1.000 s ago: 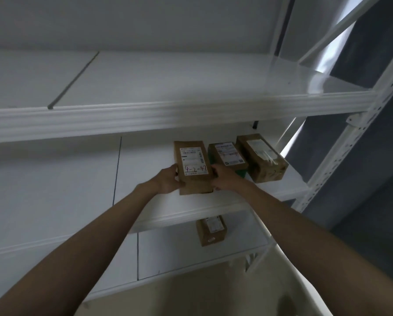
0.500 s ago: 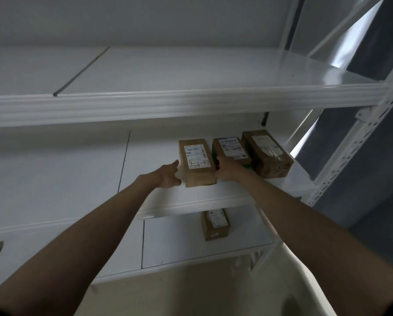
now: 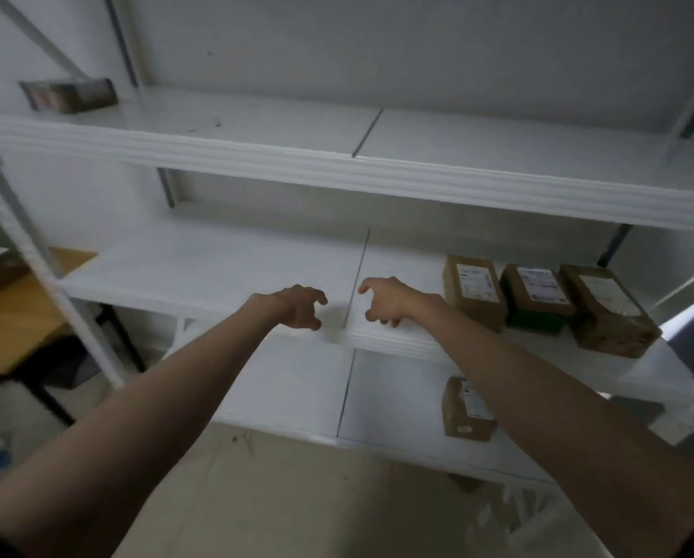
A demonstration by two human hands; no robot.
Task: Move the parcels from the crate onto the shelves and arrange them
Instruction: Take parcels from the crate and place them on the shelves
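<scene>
1. Hands hover above the middle shelf [image 3: 200, 271]: left hand [image 3: 299, 307] and right hand [image 3: 385, 300], fingers loosely curled, holding nothing.
2. Three labelled cardboard parcels [image 3: 474, 294] [image 3: 536, 294] [image 3: 605, 310] sit side by side on it, right.
3. Another parcel [image 3: 464, 410] lies below.

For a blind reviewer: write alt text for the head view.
Both hands, left hand and right hand, hover empty with loosely curled fingers over the middle shelf of a white rack. To their right, three brown parcels sit in a row on that shelf. Another parcel lies on the shelf below.
</scene>
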